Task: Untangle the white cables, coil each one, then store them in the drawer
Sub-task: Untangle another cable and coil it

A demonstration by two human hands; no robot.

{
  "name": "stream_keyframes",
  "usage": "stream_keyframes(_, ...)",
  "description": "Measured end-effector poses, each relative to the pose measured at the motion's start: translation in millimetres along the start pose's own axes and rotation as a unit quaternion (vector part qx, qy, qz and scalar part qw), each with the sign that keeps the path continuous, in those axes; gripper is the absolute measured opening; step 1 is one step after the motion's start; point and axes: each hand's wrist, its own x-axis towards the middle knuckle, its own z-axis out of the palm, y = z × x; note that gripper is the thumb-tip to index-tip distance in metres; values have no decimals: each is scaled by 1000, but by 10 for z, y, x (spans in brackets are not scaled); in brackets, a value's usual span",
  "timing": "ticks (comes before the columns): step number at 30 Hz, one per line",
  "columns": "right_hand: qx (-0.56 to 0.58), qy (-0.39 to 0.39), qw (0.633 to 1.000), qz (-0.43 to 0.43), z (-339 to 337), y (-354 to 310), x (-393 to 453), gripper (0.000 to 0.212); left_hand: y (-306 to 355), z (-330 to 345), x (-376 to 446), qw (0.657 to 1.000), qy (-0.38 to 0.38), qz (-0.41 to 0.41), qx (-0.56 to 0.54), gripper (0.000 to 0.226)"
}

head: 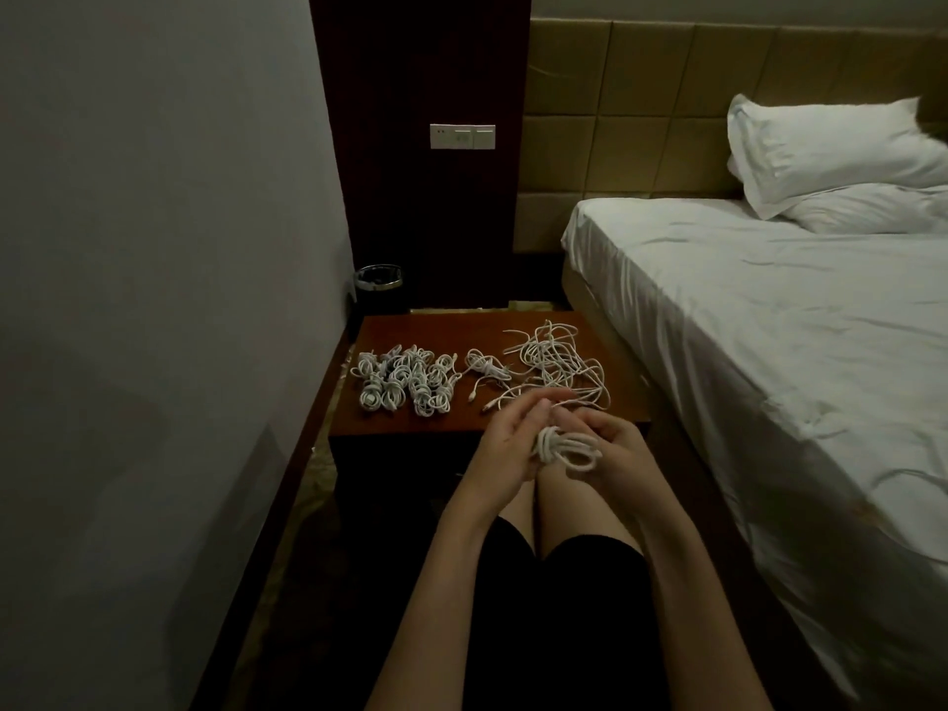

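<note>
A small white cable coil [567, 448] hangs between both hands, just in front of the wooden nightstand [410, 423]. My left hand [505, 443] holds the coil's left end, with fingers stretched toward the table. My right hand [615, 446] grips the loops from the right. Several coiled white cables [405, 384] lie in a group on the left of the tabletop. One loosely bundled cable [485, 369] lies in the middle. A tangled pile of white cables [556, 359] sits on the right. The drawer front is dark and hard to make out.
A bed with white sheets [769, 320] and a pillow [831, 151] runs along the right. A small black bin [379, 287] stands behind the nightstand by the left wall [154, 248]. My knees [559, 505] are below the hands.
</note>
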Motion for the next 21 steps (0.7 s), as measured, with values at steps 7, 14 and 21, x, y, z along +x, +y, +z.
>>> stream_keyframes(7,-57,107,987,-106,177,105,18,11,-72,-31,73,987,50,-14,-154,28)
stream_keyframes(14,-200,74,960,-180,173,60,9,11,-96,-63,81,989,124,-61,-61,20)
stream_keyframes(21,-199,-25,966,-163,33,26,-19,30,-129,-100,82,989,127,-58,-52,25)
